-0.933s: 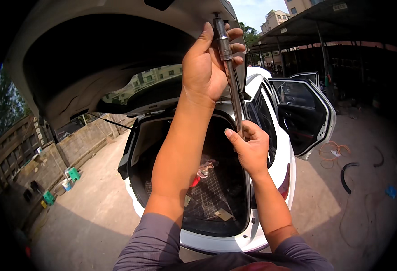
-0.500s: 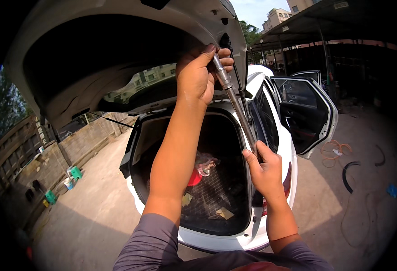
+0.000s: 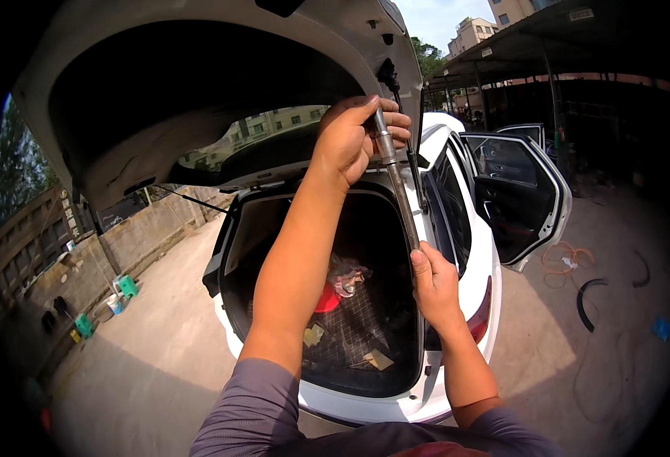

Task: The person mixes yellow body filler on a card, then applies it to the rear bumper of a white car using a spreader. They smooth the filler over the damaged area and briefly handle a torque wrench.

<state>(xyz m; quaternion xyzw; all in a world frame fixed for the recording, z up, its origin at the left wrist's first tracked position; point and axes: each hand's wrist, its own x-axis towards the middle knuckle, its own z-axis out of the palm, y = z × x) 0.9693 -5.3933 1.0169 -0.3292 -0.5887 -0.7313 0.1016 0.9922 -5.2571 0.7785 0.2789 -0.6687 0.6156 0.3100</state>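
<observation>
A long metal rod [image 3: 400,186] with a stepped, socket-like upper end slants in front of me. Around its upper part curl the fingers of my left hand [image 3: 348,141], thumb close to the tip. Lower down, my right hand [image 3: 437,288] grips the rod with its thumb lying along it; the rod's bottom end is hidden there. Behind both hands is a white car [image 3: 481,335] with its tailgate [image 3: 160,133] raised. The rod passes in front of the right edge of the cargo opening, near a black tailgate strut [image 3: 413,164].
In the cargo area lie a red round thing [image 3: 327,298], crumpled cloth or plastic [image 3: 346,276] and yellowish pieces [image 3: 378,359]. A rear door [image 3: 514,190] stands open on the right. Orange hose [image 3: 567,259] and a black curved strip [image 3: 585,305] lie on the ground.
My left hand has come down and to the right with the rod's upper end. My right hand has shifted slightly left, and the rod stands more upright.
</observation>
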